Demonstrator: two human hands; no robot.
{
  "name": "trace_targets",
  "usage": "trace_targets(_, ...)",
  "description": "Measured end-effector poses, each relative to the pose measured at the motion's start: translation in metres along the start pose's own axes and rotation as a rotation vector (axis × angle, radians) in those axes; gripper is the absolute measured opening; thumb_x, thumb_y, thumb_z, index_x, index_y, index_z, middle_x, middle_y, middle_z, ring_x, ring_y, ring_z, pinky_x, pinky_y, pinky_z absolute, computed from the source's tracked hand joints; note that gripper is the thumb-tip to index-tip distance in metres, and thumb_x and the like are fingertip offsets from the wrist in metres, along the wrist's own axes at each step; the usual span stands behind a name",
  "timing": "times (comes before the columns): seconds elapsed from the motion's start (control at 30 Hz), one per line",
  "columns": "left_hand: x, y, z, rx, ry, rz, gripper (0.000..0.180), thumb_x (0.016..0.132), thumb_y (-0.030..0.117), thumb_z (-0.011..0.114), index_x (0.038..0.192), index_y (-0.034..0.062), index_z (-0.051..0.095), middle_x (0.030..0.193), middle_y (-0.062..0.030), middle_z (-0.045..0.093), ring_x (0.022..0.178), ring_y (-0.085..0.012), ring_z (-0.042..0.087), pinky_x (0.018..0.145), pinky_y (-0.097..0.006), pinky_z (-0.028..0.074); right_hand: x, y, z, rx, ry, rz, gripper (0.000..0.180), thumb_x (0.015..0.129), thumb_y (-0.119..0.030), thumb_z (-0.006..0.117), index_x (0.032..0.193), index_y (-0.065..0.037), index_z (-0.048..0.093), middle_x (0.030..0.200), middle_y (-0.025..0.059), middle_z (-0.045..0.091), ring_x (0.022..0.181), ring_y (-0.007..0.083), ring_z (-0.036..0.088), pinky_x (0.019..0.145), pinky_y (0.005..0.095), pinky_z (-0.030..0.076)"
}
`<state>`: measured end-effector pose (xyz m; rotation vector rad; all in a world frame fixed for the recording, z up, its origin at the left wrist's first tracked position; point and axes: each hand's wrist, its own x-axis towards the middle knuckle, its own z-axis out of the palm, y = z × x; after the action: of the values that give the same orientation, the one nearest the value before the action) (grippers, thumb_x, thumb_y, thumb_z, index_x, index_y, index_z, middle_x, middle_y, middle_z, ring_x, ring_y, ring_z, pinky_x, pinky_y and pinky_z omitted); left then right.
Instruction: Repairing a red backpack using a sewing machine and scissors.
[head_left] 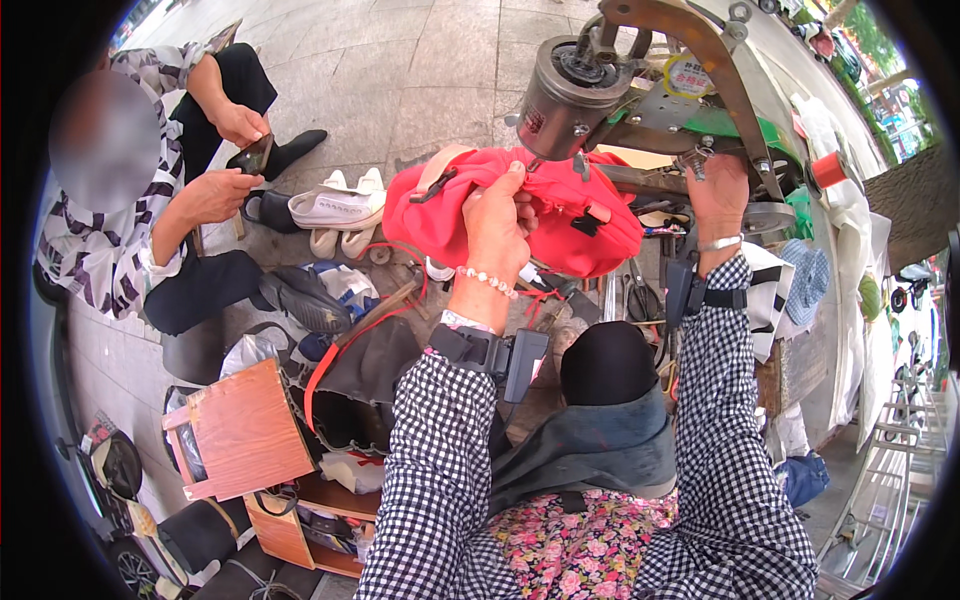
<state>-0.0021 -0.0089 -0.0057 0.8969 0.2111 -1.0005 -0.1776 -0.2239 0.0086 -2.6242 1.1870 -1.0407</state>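
My left hand [497, 222] grips a red fabric bag [560, 215] and holds it up under the head of a metal stitching machine [600, 85]. The bag has tan and black strap pieces on it. My right hand [718, 195] reaches up to the machine's right side and closes on its hand wheel [765, 215]. Both forearms wear checked black-and-white sleeves, and a black device is strapped to each wrist.
A seated person at the left [130, 230] holds a dark phone [252, 157] in both hands. White shoes [340, 208] and dark shoes [305, 298] lie on the paved ground. A small wooden stool [240, 430] stands at lower left. Scissors [637, 295] lie below the bag.
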Motion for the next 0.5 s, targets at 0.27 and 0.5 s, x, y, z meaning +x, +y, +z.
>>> trace_targets(0.27, -0.004, -0.001, 0.004, 0.051, -0.015, 0.030, 0.013, 0.078, 0.021, 0.060, 0.073, 0.0102, 0.054, 0.060, -0.0007, 0.052, 0.048, -0.0120, 0.050, 0.044, -0.026, 0.040, 0.005, -0.026, -0.028, -0.473, 0.097, -0.185, 0.024, 0.068, -0.025, 0.058, 0.062, -0.002, 0.061, 0.062, 0.0149, 0.059, 0.060, 0.0313, 0.058, 0.055, 0.0368, 0.045)
trace_targets(0.5, -0.002, -0.004, 0.013, 0.001, -0.091, 0.009, 0.014, 0.080, 0.021, 0.057, 0.076, 0.0081, 0.054, 0.063, -0.0044, 0.055, 0.050, -0.0164, 0.054, 0.048, -0.029, 0.043, 0.010, 0.018, 0.018, -0.139, 0.433, -0.043, 0.019, 0.069, -0.024, 0.055, 0.061, -0.008, 0.062, 0.062, 0.0135, 0.060, 0.059, 0.0321, 0.059, 0.053, 0.0382, 0.047)
